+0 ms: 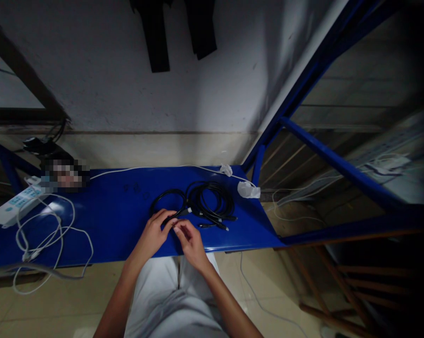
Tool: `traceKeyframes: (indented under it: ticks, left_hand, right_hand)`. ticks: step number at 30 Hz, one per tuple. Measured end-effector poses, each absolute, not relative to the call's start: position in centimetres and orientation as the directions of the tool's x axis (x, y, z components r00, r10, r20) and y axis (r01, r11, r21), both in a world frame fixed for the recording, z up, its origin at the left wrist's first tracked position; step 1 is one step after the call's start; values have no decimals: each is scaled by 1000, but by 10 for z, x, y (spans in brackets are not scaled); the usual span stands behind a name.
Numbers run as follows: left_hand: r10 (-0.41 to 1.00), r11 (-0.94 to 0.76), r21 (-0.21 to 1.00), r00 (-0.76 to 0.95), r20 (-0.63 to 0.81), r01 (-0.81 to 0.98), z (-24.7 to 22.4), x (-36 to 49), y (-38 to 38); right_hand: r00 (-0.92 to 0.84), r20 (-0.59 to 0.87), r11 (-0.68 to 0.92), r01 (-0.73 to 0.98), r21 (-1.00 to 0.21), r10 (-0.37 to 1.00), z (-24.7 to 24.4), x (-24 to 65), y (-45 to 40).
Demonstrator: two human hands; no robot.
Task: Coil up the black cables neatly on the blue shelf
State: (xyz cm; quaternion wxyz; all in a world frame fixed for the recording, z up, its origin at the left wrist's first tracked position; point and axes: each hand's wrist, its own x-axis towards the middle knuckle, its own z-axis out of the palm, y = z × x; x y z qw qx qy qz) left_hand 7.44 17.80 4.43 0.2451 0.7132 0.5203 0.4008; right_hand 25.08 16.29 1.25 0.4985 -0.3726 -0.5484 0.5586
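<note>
My left hand (156,234) is closed on a small coil of black cable (170,191), whose loop rises beyond the fingers over the blue table. Close beside it, my right hand (192,243) has thumb and fingers pinched together at the left fingertips. Whatever sits in that pinch is too small to make out. The cable's plug (188,211) with a pale tip points right, just above my right hand. Further coils of black cable (230,199) lie directly right of the held one, their plug ends (222,226) toward me.
The blue table (106,225) stands against the wall. A white power strip (17,206) and tangled white cord (59,234) occupy its left. Crumpled clear plastic (249,189) lies at the back right. Small dark bits (137,188) rest behind my hands. A blue metal frame (324,145) borders the right.
</note>
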Motion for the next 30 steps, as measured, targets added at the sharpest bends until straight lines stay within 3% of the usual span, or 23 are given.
traceKeyframes:
  ticks: [10, 22, 30]
  left_hand:
    - [931, -360, 799, 244, 272, 483, 58, 70, 163]
    - [957, -273, 868, 29, 288, 414, 43, 76, 163]
    - [974, -221, 899, 44, 221, 378, 38, 80, 162]
  right_hand:
    - [-152, 135, 121, -99, -988, 979, 6, 250, 165]
    - [-147, 158, 139, -133, -981, 976, 1, 248, 166]
    - [-83, 118, 97, -217, -971, 990, 3, 245, 169]
